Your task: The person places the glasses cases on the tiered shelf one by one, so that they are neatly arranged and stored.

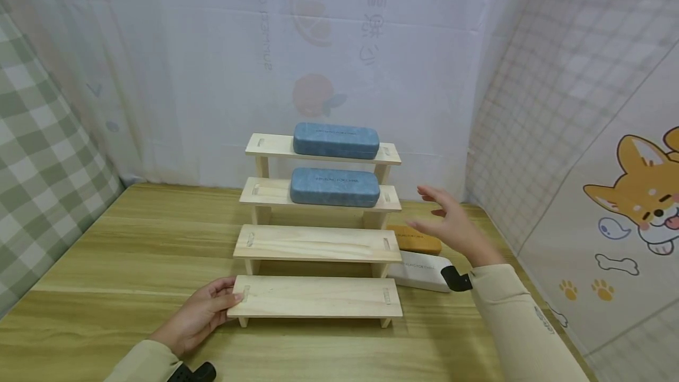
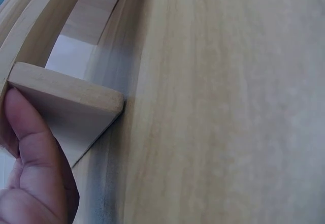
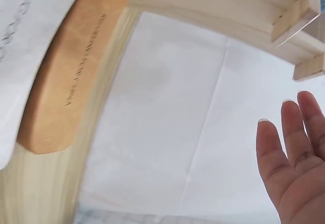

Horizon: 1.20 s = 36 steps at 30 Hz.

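A four-step wooden display stand (image 1: 318,296) stands on the table. My left hand (image 1: 198,314) grips the left end of its lowest step; the left wrist view shows the fingers (image 2: 33,137) against the board's underside. One blue glasses case (image 1: 336,141) lies on the top step, and a second blue glasses case (image 1: 334,187) on the step below. To the right of the stand my right hand (image 1: 453,231) is raised with nothing in it, fingers extended and apart. Beneath it on the table lie a mustard-yellow glasses case (image 1: 421,241) and a white glasses case (image 1: 424,273).
The wooden table (image 1: 132,252) reaches back to a pale printed curtain (image 1: 212,93). Green checked cloth (image 1: 42,134) hangs at the left. A sheet with a cartoon dog (image 1: 652,193) borders the right side. The two loose cases lie close against the stand's right side.
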### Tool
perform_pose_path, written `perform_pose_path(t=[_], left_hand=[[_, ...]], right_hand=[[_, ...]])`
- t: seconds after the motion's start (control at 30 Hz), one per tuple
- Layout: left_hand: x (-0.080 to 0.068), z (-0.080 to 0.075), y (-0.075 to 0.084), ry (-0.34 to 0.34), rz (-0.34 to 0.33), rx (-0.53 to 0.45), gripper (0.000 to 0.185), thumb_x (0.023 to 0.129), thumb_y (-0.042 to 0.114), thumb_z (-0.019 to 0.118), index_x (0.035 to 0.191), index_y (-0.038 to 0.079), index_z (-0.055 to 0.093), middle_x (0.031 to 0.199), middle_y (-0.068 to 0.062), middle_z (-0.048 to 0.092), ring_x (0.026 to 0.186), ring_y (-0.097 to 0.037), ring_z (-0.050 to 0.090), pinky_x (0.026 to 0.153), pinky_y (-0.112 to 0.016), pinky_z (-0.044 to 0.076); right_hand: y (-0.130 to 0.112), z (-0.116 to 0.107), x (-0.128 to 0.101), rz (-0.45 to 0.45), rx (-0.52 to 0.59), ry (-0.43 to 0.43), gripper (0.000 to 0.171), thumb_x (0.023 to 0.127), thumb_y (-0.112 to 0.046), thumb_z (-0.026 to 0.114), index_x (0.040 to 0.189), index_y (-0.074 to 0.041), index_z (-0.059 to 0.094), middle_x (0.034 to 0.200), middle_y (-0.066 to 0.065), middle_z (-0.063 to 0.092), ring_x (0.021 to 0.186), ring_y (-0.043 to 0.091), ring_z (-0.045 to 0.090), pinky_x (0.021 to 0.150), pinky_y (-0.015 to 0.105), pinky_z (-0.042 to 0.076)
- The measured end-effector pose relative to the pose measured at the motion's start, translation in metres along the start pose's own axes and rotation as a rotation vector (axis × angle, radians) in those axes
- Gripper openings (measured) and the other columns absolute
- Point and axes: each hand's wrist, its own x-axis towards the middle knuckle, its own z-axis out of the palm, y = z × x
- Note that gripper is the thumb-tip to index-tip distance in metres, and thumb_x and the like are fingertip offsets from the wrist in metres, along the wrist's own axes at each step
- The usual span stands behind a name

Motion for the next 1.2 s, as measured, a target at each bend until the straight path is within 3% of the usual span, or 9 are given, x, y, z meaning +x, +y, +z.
perform_pose_path(t=[0.33,0.83,1.2], left_hand=[[0.0,-0.002,0.001,-0.02,-0.002,-0.003,0.073,0.097,0.007,0.055,0.144,-0.019,0.006,0.112,-0.004,0.056,0.097,-0.009,0.059,0.084,-0.026,0.052],[0.0,-0.002,0.001,-0.007,-0.008,-0.001,0.071,0.097,0.007,0.055,0.143,-0.019,0.008,0.11,-0.003,0.056,0.096,-0.009,0.059,0.083,-0.026,0.052],[0.0,-0.001,0.001,-0.017,0.002,-0.003,0.071,0.097,0.007,0.055,0.143,-0.019,0.008,0.109,-0.003,0.056,0.096,-0.009,0.059,0.083,-0.025,0.053]], right_hand=[[0.034,0.0,-0.027,0.072,0.007,0.036,0.076,0.086,-0.02,0.073,0.147,0.002,0.034,0.145,0.025,0.039,0.13,0.041,0.038,0.1,0.059,0.039],[0.081,0.0,-0.059,0.294,0.049,-0.035,0.082,0.088,-0.035,0.07,0.151,-0.004,0.028,0.148,0.025,0.033,0.133,0.044,0.032,0.101,0.062,0.036],[0.103,0.005,-0.072,0.335,0.021,-0.107,0.083,0.087,-0.033,0.072,0.148,0.003,0.029,0.144,0.029,0.038,0.13,0.046,0.036,0.1,0.061,0.037]])
